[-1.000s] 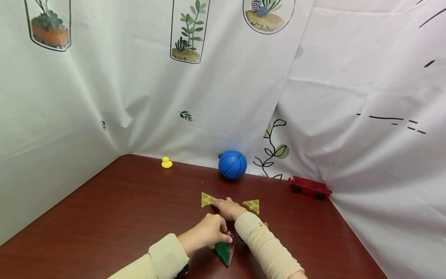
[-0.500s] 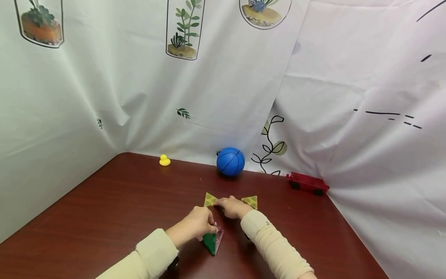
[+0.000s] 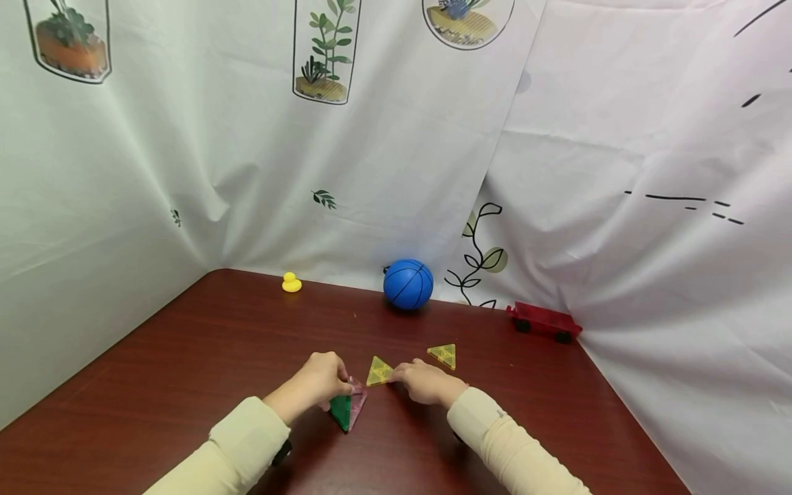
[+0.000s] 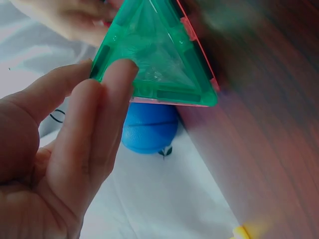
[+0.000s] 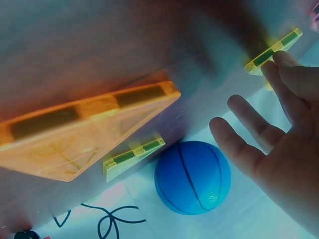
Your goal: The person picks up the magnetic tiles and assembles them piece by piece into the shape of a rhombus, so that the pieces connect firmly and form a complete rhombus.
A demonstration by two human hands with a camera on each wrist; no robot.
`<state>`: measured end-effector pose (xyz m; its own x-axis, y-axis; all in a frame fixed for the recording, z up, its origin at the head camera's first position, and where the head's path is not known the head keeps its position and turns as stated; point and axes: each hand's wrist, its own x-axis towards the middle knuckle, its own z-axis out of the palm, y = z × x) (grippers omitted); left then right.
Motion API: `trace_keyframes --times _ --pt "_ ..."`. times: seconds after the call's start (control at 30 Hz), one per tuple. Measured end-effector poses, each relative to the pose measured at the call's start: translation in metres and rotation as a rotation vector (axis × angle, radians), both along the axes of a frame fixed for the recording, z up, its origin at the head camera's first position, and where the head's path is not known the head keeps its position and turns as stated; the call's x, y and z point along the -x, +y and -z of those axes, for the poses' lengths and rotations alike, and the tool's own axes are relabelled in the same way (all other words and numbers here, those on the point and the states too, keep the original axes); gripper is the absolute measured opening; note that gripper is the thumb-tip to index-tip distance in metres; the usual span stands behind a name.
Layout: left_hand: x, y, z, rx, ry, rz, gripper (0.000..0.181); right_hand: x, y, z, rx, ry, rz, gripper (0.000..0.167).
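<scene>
My left hand (image 3: 311, 380) pinches a pyramid of magnetic tiles by its top, a green triangle (image 3: 341, 411) and a pink one (image 3: 357, 401) facing the camera. In the left wrist view the green tile (image 4: 154, 64) lies close to my fingertips. To the right, my right hand (image 3: 423, 380) pinches the corner of a yellow triangular magnetic tile (image 3: 379, 372) at the tabletop. Thumb and index finger meet that tile's edge (image 5: 274, 53) in the right wrist view, the other fingers spread. A second yellow tile (image 3: 444, 355) lies beyond the right hand.
An orange tile (image 5: 94, 124) lies near the right wrist, mostly hidden in the head view. Along the back edge of the brown table (image 3: 185, 357) stand a yellow duck (image 3: 291, 282), a blue ball (image 3: 408, 284) and a red wagon (image 3: 544, 322). White printed cloth hangs behind.
My left hand has moved left with the tile pyramid, away from the right hand. The right hand has drawn the yellow tile nearer and slightly to the right. The head view has shifted slightly.
</scene>
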<state>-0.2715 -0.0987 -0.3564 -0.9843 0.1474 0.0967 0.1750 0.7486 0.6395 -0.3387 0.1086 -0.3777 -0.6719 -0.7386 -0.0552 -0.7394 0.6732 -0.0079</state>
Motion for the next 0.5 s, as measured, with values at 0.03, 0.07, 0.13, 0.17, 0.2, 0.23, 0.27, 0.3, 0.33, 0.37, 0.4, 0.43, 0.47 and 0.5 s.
trace_keyframes --times 0.03,0.07,0.13,0.17,0.2,0.23,0.27,0.3,0.33,0.37,0.4,0.43,0.47,0.5 --pt "0.000 -0.002 0.000 -0.003 -0.004 -0.011 0.013 -0.003 0.002 0.000 0.007 0.004 -0.022 0.030" --pt "0.001 -0.004 0.000 -0.001 -0.008 -0.020 0.012 -0.006 0.005 0.000 0.013 0.008 -0.043 0.029" --pt "0.002 -0.008 0.000 -0.001 -0.015 -0.041 0.012 -0.012 0.009 0.000 0.018 0.016 -0.078 0.028" --pt "0.002 -0.010 0.000 0.000 -0.020 -0.051 0.012 -0.015 0.011 0.000 0.021 0.018 -0.093 0.028" --pt "0.003 -0.011 0.000 -0.001 -0.025 -0.061 0.012 -0.019 0.013 0.000 0.026 0.020 -0.106 0.028" --pt "0.003 -0.013 0.000 -0.002 -0.027 -0.069 0.011 -0.022 0.015 0.001 0.029 0.026 -0.122 0.028" --pt "0.004 -0.014 0.000 -0.001 -0.027 -0.075 0.011 -0.025 0.016 0.001 0.033 0.029 -0.135 0.028" --pt "0.004 -0.015 0.000 -0.004 -0.024 -0.081 0.011 -0.028 0.018 0.001 0.038 0.031 -0.149 0.028" --pt "0.004 -0.015 0.000 -0.007 -0.022 -0.086 0.011 -0.031 0.020 0.001 0.046 0.031 -0.161 0.027" --pt "0.005 -0.016 0.000 -0.007 -0.022 -0.087 0.010 -0.034 0.021 0.001 0.053 0.028 -0.169 0.027" --pt "0.005 -0.016 0.000 -0.009 -0.020 -0.089 0.010 -0.036 0.023 0.002 0.060 0.024 -0.176 0.027" --pt "0.005 -0.016 0.000 -0.011 -0.017 -0.090 0.010 -0.039 0.024 0.002 0.068 0.017 -0.183 0.027" --pt "0.006 -0.015 0.000 -0.015 -0.016 -0.091 0.009 -0.042 0.025 0.002 0.073 0.013 -0.190 0.027" --pt "0.006 -0.015 -0.001 -0.017 -0.015 -0.091 0.010 -0.044 0.026 0.002 0.075 0.015 -0.201 0.026"
